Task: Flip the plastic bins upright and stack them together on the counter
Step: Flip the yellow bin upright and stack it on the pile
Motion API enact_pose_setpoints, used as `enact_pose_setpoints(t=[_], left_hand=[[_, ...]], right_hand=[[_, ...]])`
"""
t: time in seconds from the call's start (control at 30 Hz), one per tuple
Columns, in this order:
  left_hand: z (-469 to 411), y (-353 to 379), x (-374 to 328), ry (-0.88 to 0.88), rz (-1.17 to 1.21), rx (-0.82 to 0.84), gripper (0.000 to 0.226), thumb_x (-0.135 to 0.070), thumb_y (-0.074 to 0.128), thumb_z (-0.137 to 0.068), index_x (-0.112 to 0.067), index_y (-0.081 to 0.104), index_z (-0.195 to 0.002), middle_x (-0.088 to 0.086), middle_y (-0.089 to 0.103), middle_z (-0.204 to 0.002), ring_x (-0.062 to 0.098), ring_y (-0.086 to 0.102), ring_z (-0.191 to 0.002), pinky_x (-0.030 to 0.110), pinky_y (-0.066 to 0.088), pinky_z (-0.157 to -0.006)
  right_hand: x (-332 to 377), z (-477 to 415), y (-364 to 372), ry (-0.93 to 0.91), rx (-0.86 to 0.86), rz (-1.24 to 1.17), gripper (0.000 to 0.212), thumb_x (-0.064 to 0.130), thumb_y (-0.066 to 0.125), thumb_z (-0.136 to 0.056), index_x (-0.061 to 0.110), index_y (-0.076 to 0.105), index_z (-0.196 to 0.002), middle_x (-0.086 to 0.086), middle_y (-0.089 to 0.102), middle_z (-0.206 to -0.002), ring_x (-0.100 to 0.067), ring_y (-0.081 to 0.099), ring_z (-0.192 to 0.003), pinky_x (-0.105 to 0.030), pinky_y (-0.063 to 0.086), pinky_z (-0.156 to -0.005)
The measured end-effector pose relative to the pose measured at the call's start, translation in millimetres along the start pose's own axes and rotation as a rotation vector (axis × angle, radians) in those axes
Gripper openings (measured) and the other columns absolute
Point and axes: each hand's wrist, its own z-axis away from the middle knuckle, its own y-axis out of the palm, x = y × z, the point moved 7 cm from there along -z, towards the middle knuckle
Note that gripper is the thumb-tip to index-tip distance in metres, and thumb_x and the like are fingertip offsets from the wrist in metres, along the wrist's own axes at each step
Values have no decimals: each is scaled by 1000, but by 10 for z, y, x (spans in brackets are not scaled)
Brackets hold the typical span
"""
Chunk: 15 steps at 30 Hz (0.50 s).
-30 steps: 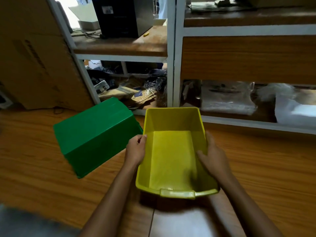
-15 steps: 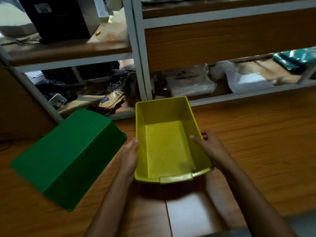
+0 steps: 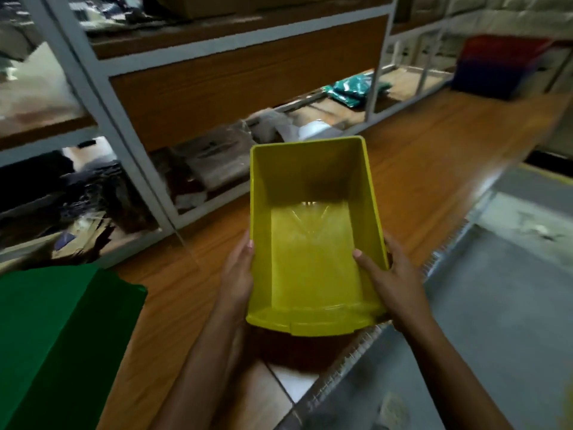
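Note:
A yellow plastic bin [image 3: 310, 243] is upright with its open side toward me, held just above the wooden counter [image 3: 434, 156]. My left hand [image 3: 238, 277] grips its left wall and my right hand [image 3: 387, 280] grips its right wall, thumb inside. A green bin [image 3: 59, 336] lies upside down on the counter at the lower left, partly cut off by the frame edge. Far along the counter at the upper right stands a blurred stack of red and blue bins [image 3: 496, 66].
White-framed shelving [image 3: 130, 144] with wooden boards runs along the counter's far side, its low shelf holding bags and clutter. The counter's metal front edge [image 3: 403, 321] runs diagonally at the right, with grey floor [image 3: 496, 305] beyond it.
My view has swung to the right, so the green bin slid to the lower left and the red and blue stack came into sight. Both hands still hold the yellow bin.

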Motion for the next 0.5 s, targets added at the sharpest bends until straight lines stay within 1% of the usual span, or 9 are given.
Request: enact_pose_setpoints(t=[0.07,0.13,0.2,0.23,0.3,0.37,0.4,0.43,0.5], left_hand=[[-36,356,-6,23,-16,97,34,-24,36,-106,-28,49,-137,-5,63,-126,-2,66,-104,20,56,-85],[-57,778,22,13,-21,200,35,-22,36,-106,-23,49,-139,-8,64,-124,-5,68,-98,14,55,-76],[-44,1200,50,-1,-36,293,36,-23,37,-106,-23,48,-140,-15,64,-117,-8,68,-95,12,54,-71],[-17,1415,59,-14,-40,344,36,-26,37,-106,-25,48,-140,-16,64,-117,-6,68,-96,15,55,-73],[9,1815,111,-51,-62,424,35,-31,38,-105,-30,48,-139,-14,62,-123,1,66,-105,29,56,-87],[32,2194,142,-51,-91,473,34,-33,38,-105,-33,49,-137,-11,59,-129,8,61,-113,41,50,-99],[41,2386,172,-57,-113,505,36,-34,39,-105,-32,49,-139,-7,58,-134,14,59,-118,47,48,-103],[51,2574,210,-60,-131,537,38,-36,39,-104,-32,48,-141,-2,56,-140,19,57,-123,52,46,-105],[64,2946,297,-72,-164,593,41,-41,40,-104,-33,48,-143,3,53,-144,24,54,-127,56,44,-105]], right_hand=[[-105,121,-336,15,-134,5,59,39,65,-89,30,43,-143,11,54,-120,-13,54,-104,-32,43,-88],[-219,241,-705,41,-259,6,58,40,64,-89,29,44,-142,8,56,-122,-15,54,-105,-32,43,-89],[-335,372,-1063,60,-373,21,57,44,62,-89,26,46,-141,4,59,-127,-18,57,-107,-35,46,-90],[-399,443,-1235,71,-429,27,59,46,62,-89,25,47,-142,2,60,-130,-20,59,-110,-38,48,-93],[-514,577,-1548,99,-540,35,62,51,61,-88,23,47,-142,-1,62,-133,-24,60,-114,-42,50,-96],[-636,686,-1826,122,-640,33,62,50,62,-89,20,48,-141,-3,63,-131,-23,61,-113,-39,50,-94],[-701,726,-1957,135,-684,31,59,46,62,-90,18,49,-141,-3,63,-131,-22,61,-111,-37,49,-92],[-766,761,-2082,153,-721,31,57,42,62,-92,17,49,-141,-4,62,-130,-22,60,-111,-34,47,-91],[-915,796,-2332,191,-784,33,52,38,60,-93,16,50,-139,-2,63,-125,-22,60,-109,-32,45,-87]])
